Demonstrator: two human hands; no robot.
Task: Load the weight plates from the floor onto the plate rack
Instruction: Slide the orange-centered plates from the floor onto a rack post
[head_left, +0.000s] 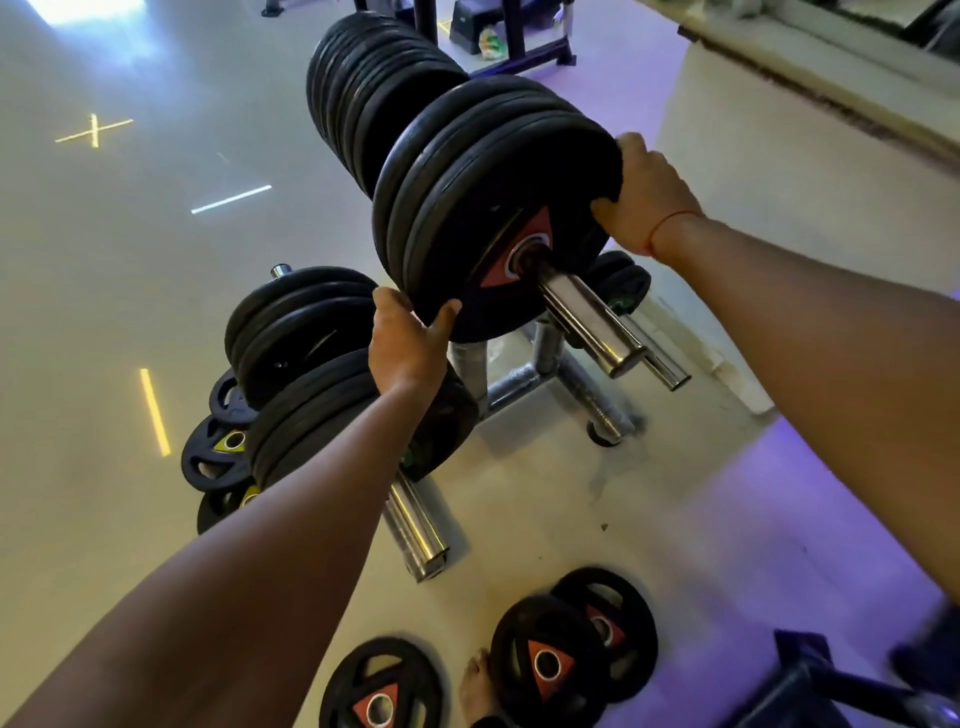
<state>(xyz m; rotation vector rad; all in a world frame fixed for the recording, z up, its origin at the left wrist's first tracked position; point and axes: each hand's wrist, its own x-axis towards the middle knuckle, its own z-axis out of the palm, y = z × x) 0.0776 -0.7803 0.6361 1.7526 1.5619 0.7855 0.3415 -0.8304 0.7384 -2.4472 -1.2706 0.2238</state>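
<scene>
1. Weight plate (467, 249), black with red triangle hub, sits outermost on upper chrome peg (587, 327) of plate rack (524, 384).
2. Left hand (408, 343) fingers curl around plate's lower rim, gripping it.
3. Right hand (644, 192) fingers wrap upper right rim, thumb on face.
4. Lower peg stack (306, 353) sits just beside left wrist.
5. Three floor plates (550, 660) lie near bare foot (475, 691).

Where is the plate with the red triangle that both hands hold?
In the head view's upper middle, the red-triangle plate sits outermost on the chrome peg, left hand below, right hand beside.
</scene>
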